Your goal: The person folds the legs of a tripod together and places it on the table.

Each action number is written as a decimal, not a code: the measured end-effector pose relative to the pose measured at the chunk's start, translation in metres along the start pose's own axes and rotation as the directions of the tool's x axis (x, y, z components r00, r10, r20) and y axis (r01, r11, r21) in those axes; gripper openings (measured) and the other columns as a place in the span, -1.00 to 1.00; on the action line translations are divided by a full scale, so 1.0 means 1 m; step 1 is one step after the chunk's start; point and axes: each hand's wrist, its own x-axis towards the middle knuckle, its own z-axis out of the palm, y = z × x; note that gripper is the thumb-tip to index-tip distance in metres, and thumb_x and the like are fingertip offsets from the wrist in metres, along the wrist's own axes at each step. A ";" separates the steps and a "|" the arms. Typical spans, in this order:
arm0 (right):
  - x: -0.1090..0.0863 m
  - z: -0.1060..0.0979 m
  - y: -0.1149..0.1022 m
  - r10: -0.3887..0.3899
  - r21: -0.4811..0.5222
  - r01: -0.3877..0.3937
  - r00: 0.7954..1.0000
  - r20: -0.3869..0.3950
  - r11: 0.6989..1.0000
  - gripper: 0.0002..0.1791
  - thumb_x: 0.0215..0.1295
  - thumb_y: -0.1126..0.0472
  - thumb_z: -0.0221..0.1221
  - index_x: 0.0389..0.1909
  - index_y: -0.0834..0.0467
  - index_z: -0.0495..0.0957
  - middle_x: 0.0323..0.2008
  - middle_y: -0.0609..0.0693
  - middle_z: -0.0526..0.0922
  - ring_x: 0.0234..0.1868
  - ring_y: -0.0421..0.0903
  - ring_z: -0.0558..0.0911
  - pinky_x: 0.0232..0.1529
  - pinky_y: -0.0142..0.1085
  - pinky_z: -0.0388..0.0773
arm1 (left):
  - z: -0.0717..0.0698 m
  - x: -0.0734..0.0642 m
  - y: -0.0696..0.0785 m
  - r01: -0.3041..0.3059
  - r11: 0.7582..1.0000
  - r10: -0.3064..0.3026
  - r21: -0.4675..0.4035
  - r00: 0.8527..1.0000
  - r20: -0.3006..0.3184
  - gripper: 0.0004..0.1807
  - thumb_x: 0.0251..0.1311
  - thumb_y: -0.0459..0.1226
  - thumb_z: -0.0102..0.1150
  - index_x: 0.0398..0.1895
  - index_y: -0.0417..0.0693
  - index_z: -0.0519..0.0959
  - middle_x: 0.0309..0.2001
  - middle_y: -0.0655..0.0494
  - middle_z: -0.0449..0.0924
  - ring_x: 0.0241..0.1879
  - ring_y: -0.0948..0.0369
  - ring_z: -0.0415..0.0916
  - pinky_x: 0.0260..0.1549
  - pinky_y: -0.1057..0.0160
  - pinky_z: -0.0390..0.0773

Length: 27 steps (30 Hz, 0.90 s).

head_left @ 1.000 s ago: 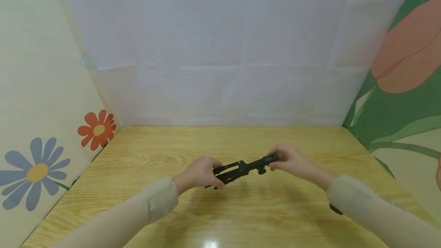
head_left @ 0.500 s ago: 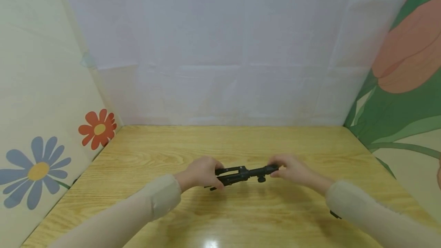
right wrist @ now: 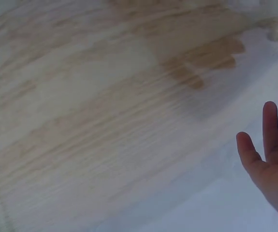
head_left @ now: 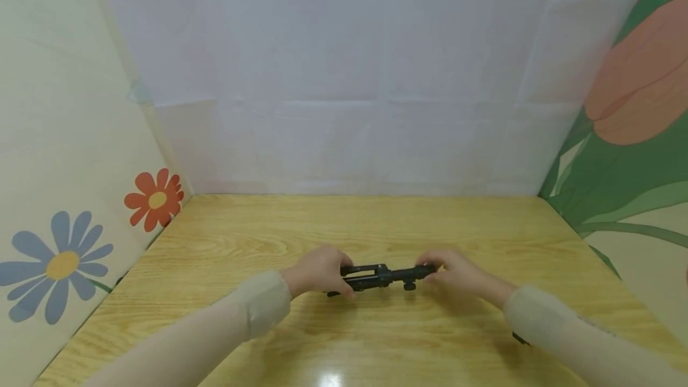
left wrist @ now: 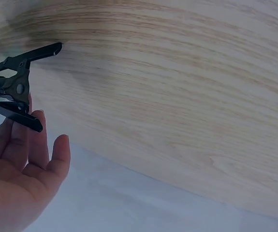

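Observation:
A black mini tripod (head_left: 383, 276) is held nearly level over the wooden table, its folded legs to the left and its column with a small knob (head_left: 409, 285) to the right. My left hand (head_left: 321, 269) grips the leg end, thumb on the near side. At the other end, the fingers of my right hand (head_left: 455, 271) pinch the column's tip. In the left wrist view, the feet of the tripod (left wrist: 19, 88) spread beyond the fingers of the left hand (left wrist: 25, 169). The right wrist view catches part of the right hand (right wrist: 274, 166), with the tripod out of frame.
The wood-grain table (head_left: 344, 339) reaches back to a creased white sheet (head_left: 344, 76). A panel with a blue flower (head_left: 61, 264) and a red flower (head_left: 156, 200) stands on the left. On the right is a panel with a large pink tulip (head_left: 639, 82).
My right hand has come down and slightly nearer, lowering the column end, so the tripod has gone from slanting up to the right to almost level. The left hand has shifted slightly right, still gripping the legs.

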 end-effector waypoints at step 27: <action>-0.004 0.011 0.007 0.091 0.010 -0.092 0.993 0.074 0.996 -0.73 0.12 0.36 0.35 -0.14 0.28 0.60 -0.18 0.04 0.66 -0.18 -0.06 0.59 -0.14 -0.20 0.56 | 0.015 0.003 0.005 0.115 0.982 -0.107 -0.151 0.992 0.060 -0.44 -0.02 -0.20 0.50 0.08 -0.20 0.59 0.01 -0.06 0.60 -0.07 0.09 0.52 -0.04 0.02 0.50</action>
